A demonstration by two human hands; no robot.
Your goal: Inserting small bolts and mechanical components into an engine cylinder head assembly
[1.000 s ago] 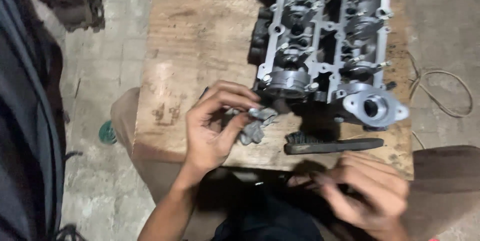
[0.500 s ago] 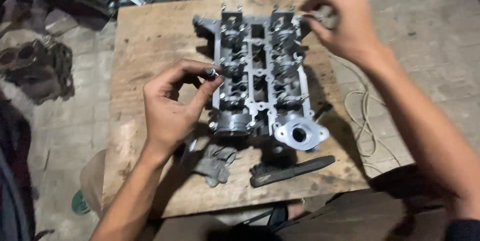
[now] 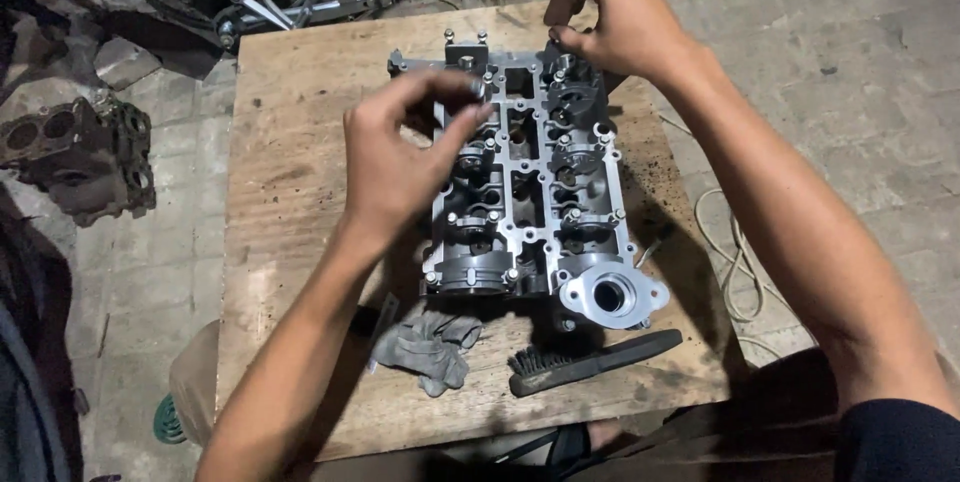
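Works over an aluminium cylinder head (image 3: 530,192) lying flat near the middle of a wooden worktop (image 3: 290,192), long axis running away from the body. Pinches a small metal part (image 3: 478,90) in the left hand (image 3: 400,157), thumb and fingers closed together on it, just above the head's far left row of bearing seats. Has carried that part forward from half a second ago, when the same pinch sat level with the middle of the left row; a second ago was picking at the grey glove (image 3: 430,342) by the near edge. Sets the right hand (image 3: 620,22) on the far right corner of the head, fingers curled down and touching the casting; cannot tell whether anything is gripped under them. Keeps that hand at the same end as half a second ago, after lifting it from the near edge below the brush. Puts both hands at the far end of the head, then, with the part poised above a seat there but not yet set down, as far as can be judged. Leaves the glove crumpled near the front edge and a black wire brush (image 3: 595,362) just beside it, both untouched. Leaves an old engine casting (image 3: 80,152) on the floor to the left, and a pale cord (image 3: 735,262) looped on the floor to the right.
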